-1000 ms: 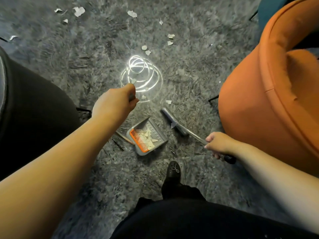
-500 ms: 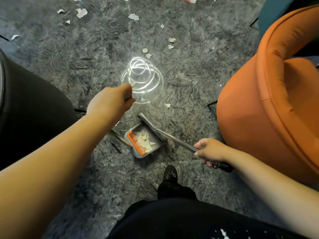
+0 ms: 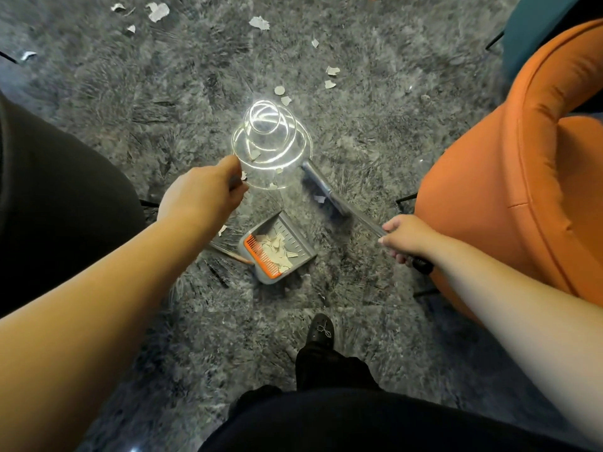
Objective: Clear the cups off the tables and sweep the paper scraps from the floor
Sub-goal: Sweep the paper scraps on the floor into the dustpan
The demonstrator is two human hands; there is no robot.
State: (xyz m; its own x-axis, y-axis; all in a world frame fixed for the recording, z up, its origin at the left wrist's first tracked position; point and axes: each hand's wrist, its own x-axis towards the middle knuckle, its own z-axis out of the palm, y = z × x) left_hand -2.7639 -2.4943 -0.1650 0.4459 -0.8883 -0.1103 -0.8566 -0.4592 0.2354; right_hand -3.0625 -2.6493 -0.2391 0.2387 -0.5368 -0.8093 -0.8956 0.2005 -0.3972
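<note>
**Sweeping scraps toward the dustpan on the grey rug**

Take the grey dustpan (image 3: 277, 247) in the middle of the shaggy grey rug (image 3: 130, 102) as the marker. Far to its left bulges a dark, rounded piece of furniture (image 3: 58, 203). Between that and the pan reaches the left hand (image 3: 202, 194), fingers curled tight around a thin handle that is mostly hidden by the fist; a slim rod (image 3: 228, 252) runs along the rug to the pan's left corner, though whether that is the same handle I cannot tell. Just beyond the hand, above the pan, bright white rings of light (image 3: 269, 141) glare on a see-through surface, with a few bits of paper showing through them.

The pan itself lies flat, its orange comb edge (image 3: 262, 257) toward the person, and a heap of pale paper scraps (image 3: 277, 247) sits inside it. More loose scraps (image 3: 331, 76) dot the rug well beyond the pan, toward the far edge.

Right of the pan, the broom head (image 3: 321, 187) rests on the rug just up from the pan's mouth, one scrap beside it. Its metal shaft slants down to the right hand (image 3: 408, 239), which is wrapped firmly round it above the black end grip. Farther right swells an orange armchair (image 3: 522, 158). Nearest the person, below the pan, a black shoe (image 3: 321, 331) stands on the rug.
</note>
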